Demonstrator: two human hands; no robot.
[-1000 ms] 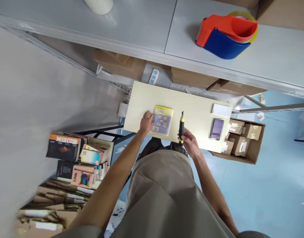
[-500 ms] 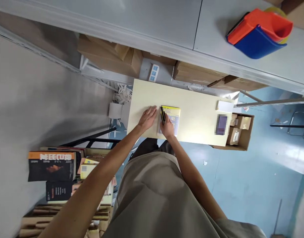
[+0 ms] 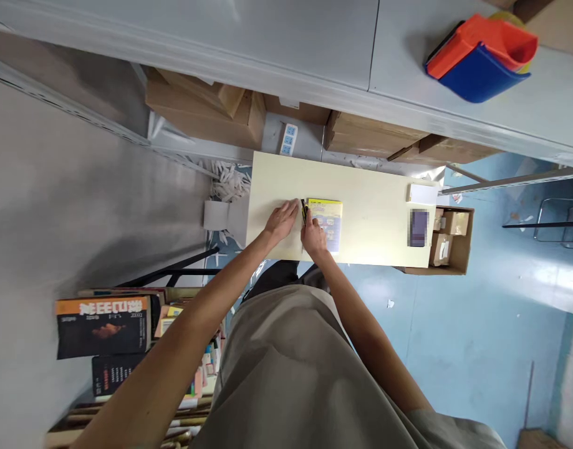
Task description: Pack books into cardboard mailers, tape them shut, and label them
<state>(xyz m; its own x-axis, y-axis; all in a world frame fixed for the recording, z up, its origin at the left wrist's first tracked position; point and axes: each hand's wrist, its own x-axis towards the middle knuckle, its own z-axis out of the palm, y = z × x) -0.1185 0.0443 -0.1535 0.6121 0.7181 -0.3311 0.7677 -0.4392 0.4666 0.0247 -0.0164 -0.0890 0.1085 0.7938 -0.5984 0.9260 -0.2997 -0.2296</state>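
Observation:
On a cream board-like table (image 3: 370,212) lies a thin book (image 3: 330,234) with a yellow and pale purple cover. My right hand (image 3: 314,240) rests over its left edge, fingers wrapped round a black and yellow utility knife (image 3: 304,211) that lies along that edge. Whether its blade is out is too small to tell. My left hand (image 3: 281,223) is flat on the table, just left of the knife, its fingers stretched out and pointing right. The book's lower left corner is partly hidden by my right hand.
At the table's right end are a white box (image 3: 423,194) and a blurred purple item (image 3: 418,227); an open carton (image 3: 461,249) stands beyond. A grey shelf (image 3: 267,37) overhead bears a red and blue tape dispenser (image 3: 482,59). Stacked books (image 3: 103,327) stand lower left.
My right hand and the knife have shifted left relative to the book, uncovering more of its cover. My left hand stays flat in nearly the same place.

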